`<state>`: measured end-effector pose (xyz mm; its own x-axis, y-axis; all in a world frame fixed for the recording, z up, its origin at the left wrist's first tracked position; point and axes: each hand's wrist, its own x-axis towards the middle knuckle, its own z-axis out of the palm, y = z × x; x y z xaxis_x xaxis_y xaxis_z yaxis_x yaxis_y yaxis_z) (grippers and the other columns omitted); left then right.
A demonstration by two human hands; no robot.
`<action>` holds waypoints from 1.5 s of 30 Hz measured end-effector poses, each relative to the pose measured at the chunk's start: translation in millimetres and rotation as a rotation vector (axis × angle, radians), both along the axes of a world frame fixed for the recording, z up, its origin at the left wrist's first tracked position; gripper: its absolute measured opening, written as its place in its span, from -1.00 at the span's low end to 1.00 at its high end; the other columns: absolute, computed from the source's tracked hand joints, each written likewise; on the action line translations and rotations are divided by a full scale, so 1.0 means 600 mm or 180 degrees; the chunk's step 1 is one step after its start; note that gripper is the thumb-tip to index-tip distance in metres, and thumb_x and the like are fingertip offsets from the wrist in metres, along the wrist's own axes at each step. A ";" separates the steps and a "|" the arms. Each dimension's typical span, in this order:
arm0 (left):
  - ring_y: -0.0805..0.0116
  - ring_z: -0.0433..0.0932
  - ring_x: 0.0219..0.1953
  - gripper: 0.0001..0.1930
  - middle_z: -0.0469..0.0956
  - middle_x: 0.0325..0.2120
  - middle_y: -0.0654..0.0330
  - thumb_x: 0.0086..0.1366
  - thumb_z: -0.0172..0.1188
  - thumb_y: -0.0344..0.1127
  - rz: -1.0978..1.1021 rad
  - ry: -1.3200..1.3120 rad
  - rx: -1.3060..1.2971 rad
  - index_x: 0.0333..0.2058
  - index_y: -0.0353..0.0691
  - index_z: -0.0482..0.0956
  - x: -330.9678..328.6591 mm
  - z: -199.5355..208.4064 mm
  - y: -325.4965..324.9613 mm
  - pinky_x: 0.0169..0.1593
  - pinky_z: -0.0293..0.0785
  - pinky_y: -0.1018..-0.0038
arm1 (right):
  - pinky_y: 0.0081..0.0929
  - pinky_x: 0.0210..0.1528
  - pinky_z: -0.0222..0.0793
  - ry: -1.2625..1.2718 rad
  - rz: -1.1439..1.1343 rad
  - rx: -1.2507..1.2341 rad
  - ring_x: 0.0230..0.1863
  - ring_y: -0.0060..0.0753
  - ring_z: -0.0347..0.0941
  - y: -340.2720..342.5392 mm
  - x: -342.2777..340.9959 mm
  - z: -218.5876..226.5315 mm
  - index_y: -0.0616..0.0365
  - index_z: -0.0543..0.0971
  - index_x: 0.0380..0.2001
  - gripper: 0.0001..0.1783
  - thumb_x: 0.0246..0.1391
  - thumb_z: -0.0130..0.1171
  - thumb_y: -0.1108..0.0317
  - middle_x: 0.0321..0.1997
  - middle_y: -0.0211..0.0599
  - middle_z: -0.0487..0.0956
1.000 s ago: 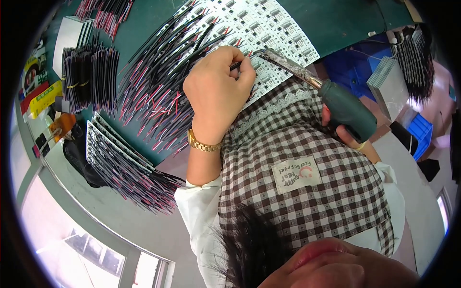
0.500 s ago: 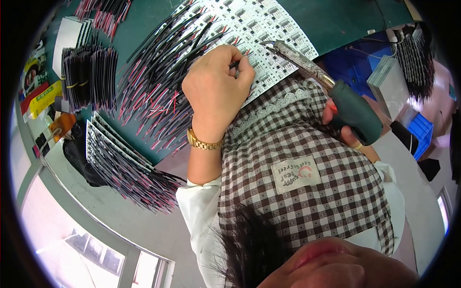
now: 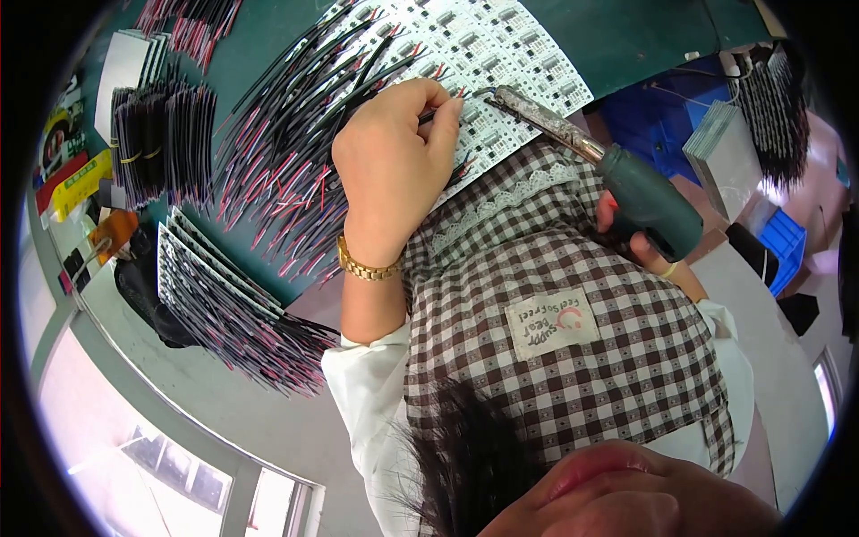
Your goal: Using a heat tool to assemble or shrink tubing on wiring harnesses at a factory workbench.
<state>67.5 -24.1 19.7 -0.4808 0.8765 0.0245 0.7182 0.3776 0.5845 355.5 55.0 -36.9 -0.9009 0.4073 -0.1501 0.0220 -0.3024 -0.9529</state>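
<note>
the white circuit board sheet [image 3: 514, 63] is lying on the green table [image 3: 644, 45], its near edge overlapping the checked apron [image 3: 555, 286] in my view. black wires with red ends [image 3: 286, 161] are spreading across its left part and over the table. my left hand [image 3: 389, 166] is hovering over the sheet, thumb and forefinger closing on a dark wire [image 3: 428, 117]. my right hand [image 3: 642, 246] is gripping the green handle of a soldering iron [image 3: 591, 150]; the handle is hiding most of that hand. the iron is pointing up and left, its tip sitting just beside the left fingertips; i'm not able to tell whether it is touching the board. a gold watch [image 3: 369, 271] is circling the left wrist. farther left, banded wire bundles [image 3: 148, 152] are resting on the table, with wired boards [image 3: 237, 304] leaning nearer me. to the right, a blue bin [image 3: 640, 143] is standing below the table edge.
</note>
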 end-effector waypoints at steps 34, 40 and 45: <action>-0.11 0.52 -0.15 -0.61 0.47 -0.14 -0.16 0.11 0.20 -0.18 0.0568 0.1885 -0.0950 -0.14 -0.31 0.48 -0.365 -0.004 0.146 -0.08 0.49 0.13 | -0.49 -0.31 0.27 0.0609 -0.0443 -0.1098 -0.36 -0.42 0.32 -0.020 -0.056 -0.043 0.22 0.19 0.20 0.00 -0.10 0.24 -0.30 -0.36 -0.28 0.39; -0.08 0.58 -0.18 -0.68 0.57 -0.25 -0.15 0.06 0.16 -0.25 0.0491 0.1655 -0.1793 -0.24 -0.36 0.50 -0.348 0.042 0.168 -0.16 0.53 0.17 | -0.54 -0.32 0.28 0.0641 -0.0628 -0.0813 -0.37 -0.49 0.32 -0.023 -0.058 -0.040 0.23 0.28 0.16 -0.16 -0.01 0.21 -0.17 -0.37 -0.28 0.41; -0.19 0.53 -0.14 -0.67 0.55 -0.23 -0.21 0.13 0.10 -0.27 0.0963 0.1440 -0.1053 -0.18 -0.38 0.41 -0.392 0.032 0.136 -0.10 0.45 0.08 | -0.55 -0.30 0.27 0.0674 -0.0670 -0.0891 -0.36 -0.49 0.32 -0.030 -0.059 -0.074 0.25 0.29 0.16 -0.16 0.00 0.19 -0.18 -0.36 -0.30 0.43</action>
<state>-167.7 57.4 38.6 -0.7138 0.6995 0.0344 0.7000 0.7111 0.0659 320.2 36.9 -81.2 -0.8250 0.5560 -0.1015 -0.2559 -0.5276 -0.8100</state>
